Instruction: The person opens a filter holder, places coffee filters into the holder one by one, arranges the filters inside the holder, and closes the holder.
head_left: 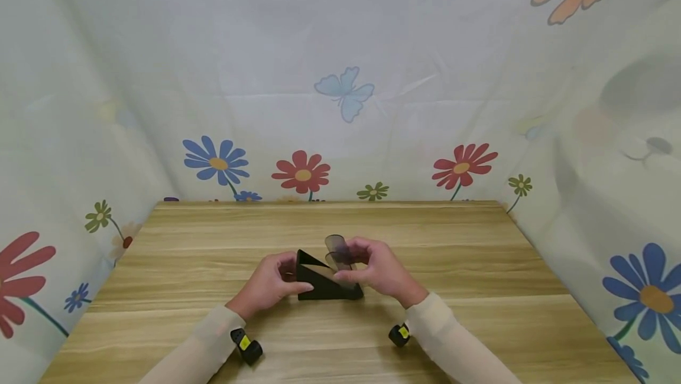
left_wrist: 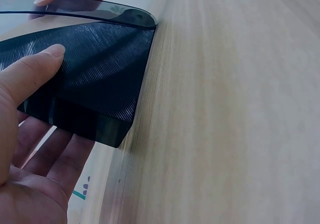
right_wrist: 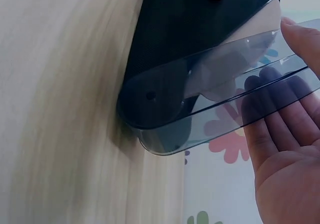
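A black wedge-shaped box [head_left: 321, 288] with ribbed sides stands on the table, tall end to the left. My left hand [head_left: 268, 283] grips that tall end, thumb on the near side and fingers behind. A smoky see-through lid [head_left: 335, 244] is swung up from the box's low right end, where a round pivot shows in the right wrist view. With thumb and fingers on opposite sides, my right hand [head_left: 380, 269] holds the lid. Flat tan material [right_wrist: 257, 21], perhaps paper, shows inside the box; its lower part is hidden.
The wood-grain table [head_left: 457, 337] spreads out around both hands. Behind it and at both sides hangs a pale cloth [head_left: 255, 65] printed with flowers and butterflies. Black devices with yellow marks [head_left: 246, 344] sit on both wrists.
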`<state>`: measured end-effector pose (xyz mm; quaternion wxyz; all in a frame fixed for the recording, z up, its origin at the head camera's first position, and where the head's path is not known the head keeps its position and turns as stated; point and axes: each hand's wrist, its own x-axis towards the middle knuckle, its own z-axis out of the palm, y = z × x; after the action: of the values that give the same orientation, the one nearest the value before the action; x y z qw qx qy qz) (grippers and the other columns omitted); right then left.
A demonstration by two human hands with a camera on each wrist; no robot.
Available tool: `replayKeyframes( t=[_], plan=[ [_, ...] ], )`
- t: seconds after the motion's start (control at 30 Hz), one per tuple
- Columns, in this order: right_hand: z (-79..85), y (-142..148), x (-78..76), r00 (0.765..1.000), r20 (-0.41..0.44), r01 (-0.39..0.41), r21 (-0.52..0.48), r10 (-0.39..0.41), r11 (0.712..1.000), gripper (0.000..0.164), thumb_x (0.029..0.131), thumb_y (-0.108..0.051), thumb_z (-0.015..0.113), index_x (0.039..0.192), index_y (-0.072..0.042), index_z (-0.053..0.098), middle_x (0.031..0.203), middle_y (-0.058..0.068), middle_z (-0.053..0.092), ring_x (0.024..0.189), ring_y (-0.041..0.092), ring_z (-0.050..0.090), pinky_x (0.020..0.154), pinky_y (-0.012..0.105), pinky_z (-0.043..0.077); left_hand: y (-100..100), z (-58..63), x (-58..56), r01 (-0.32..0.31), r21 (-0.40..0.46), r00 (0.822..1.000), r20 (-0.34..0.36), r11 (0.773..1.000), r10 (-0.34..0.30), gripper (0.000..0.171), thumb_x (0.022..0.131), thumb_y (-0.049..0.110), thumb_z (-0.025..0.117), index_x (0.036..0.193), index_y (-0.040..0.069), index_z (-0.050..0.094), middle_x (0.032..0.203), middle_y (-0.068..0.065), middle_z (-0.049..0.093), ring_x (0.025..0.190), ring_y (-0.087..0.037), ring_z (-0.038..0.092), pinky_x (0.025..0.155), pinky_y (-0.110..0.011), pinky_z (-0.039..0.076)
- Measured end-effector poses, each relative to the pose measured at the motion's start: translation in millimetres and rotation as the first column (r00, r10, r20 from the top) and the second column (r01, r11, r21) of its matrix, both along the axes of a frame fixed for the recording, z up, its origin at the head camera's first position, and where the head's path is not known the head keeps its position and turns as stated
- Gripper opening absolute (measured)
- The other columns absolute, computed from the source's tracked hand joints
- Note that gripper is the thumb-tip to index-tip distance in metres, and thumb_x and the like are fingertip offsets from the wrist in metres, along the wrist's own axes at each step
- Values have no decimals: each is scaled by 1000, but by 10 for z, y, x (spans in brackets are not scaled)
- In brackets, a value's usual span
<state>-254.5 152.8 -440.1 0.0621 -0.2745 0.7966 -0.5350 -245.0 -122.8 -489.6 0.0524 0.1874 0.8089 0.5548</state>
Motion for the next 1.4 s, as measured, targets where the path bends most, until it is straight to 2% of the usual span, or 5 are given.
replayKeyframes(
  t=[0.27,0.57,0.77,0.93,1.4],
  plan=[
    [-24,-67,-9,999,-31,9,29,-8,1000,41,81,-26,89,117,-14,73,109,3,76,101,23,70,95,37,56,-9,15,-3,4,2,1000,9,1000,-4,36,79,30,90,109,20,73,104,2,76,95,-17,73,85,-25,56],
    [6,-123,0,997,-71,29,80,-23,996,44,78,-31,91,116,-16,75,106,-1,77,96,20,72,90,49,57,-10,-5,-19,11,5,1000,-4,1000,-10,35,79,31,90,109,21,73,103,2,76,95,-16,73,84,-25,57],
    [11,-162,-9,995,-89,49,125,-38,991,47,76,-36,91,117,-18,76,103,-4,78,90,10,71,87,42,59,-3,-3,-19,8,3,1000,-10,1000,-8,35,79,31,90,107,21,73,103,3,76,94,-15,73,84,-25,57],
    [8,-207,-19,995,-97,44,142,-30,989,46,76,-34,92,116,-17,76,103,-4,79,90,9,71,85,33,59,0,-3,-15,0,-6,1000,-19,1000,0,35,78,31,91,106,20,73,103,3,76,95,-13,73,85,-24,57],
    [37,-294,-15,999,-42,28,163,-22,986,46,77,-26,92,119,-16,76,105,-3,79,91,9,71,87,38,59,-13,0,-20,0,-15,999,-38,1000,-1,36,79,31,90,107,18,73,103,0,76,94,-14,73,84,-25,57]
  ],
)
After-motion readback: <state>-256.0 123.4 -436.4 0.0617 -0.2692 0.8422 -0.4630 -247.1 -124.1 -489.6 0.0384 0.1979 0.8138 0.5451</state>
